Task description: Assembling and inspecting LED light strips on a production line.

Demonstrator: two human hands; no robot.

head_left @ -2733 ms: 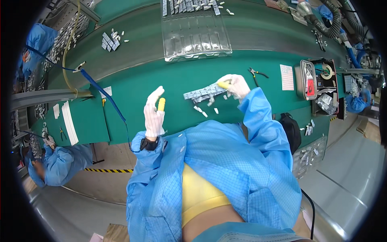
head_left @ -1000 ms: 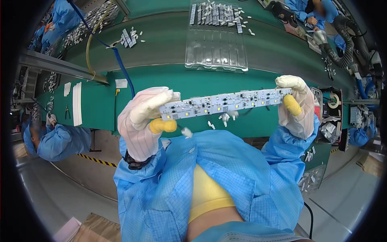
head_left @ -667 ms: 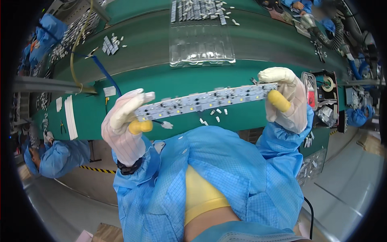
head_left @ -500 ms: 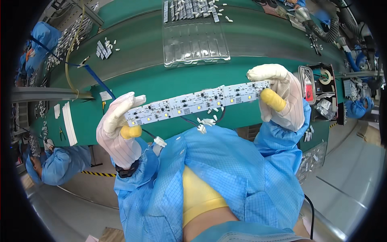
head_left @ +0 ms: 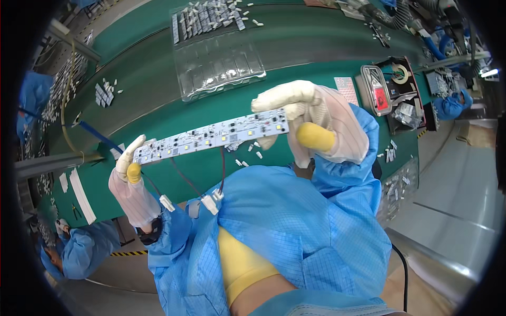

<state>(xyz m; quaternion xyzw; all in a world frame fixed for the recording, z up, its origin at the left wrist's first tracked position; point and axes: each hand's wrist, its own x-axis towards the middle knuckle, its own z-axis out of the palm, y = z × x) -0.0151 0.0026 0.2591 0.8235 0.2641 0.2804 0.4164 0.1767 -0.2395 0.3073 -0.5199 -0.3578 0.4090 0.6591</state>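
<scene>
Middle: the circuit strip (head_left: 211,138) is spanning between left hand (head_left: 129,185) and right hand (head_left: 328,126), barring passage.
Under strip: wires (head_left: 223,164) and white connectors (head_left: 210,204) are dangling in the way.
Beyond strip: a gap is running over green mat (head_left: 171,120) toward clear tray (head_left: 213,72).
Leftward: blue hose (head_left: 100,137) is slanting near left hand.
Rightward: clear box (head_left: 363,90) is limiting sideways reach.

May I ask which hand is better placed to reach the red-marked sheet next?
Probably the right hand: nearer the sheet, its thumb apparently off the strip; the left hand pinches the left end.
</scene>
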